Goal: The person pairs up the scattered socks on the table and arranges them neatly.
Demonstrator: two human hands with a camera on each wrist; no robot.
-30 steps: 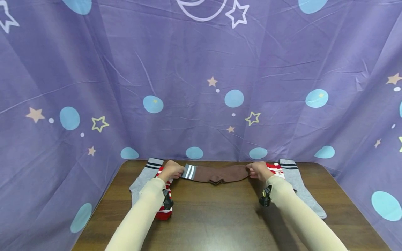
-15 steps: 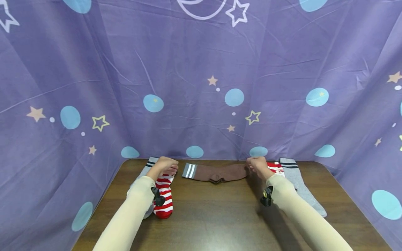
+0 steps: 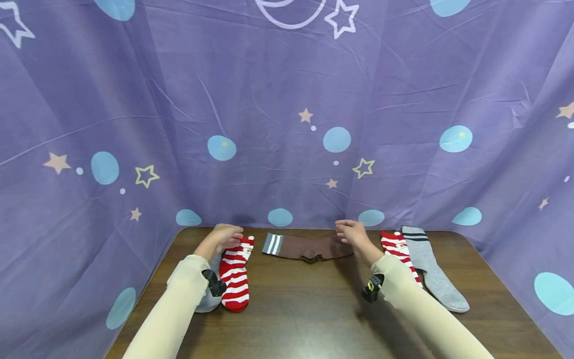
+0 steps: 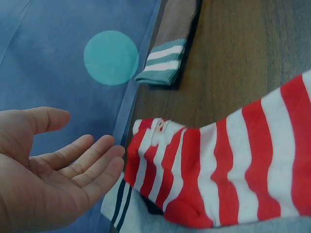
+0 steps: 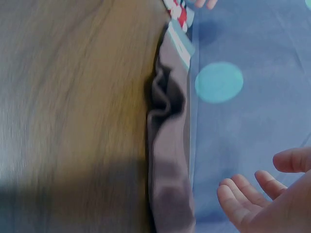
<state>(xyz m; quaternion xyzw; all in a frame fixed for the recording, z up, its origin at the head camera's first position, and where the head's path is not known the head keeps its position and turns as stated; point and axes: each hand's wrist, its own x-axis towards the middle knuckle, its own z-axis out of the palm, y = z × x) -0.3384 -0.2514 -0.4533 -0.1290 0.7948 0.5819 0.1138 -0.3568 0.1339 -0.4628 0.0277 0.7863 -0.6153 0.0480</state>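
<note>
I find my left hand (image 3: 221,236) near a striped sock (image 3: 235,281), my right hand (image 3: 353,234) near the brown sock (image 3: 296,247) along the table's (image 3: 296,304) far edge; hands apart, fingers loose.

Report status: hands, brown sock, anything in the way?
Left hand empty, by red striped sock. Right hand empty, near brown sock. Brown sock on table, bunched midway. No obstruction seen.
</note>
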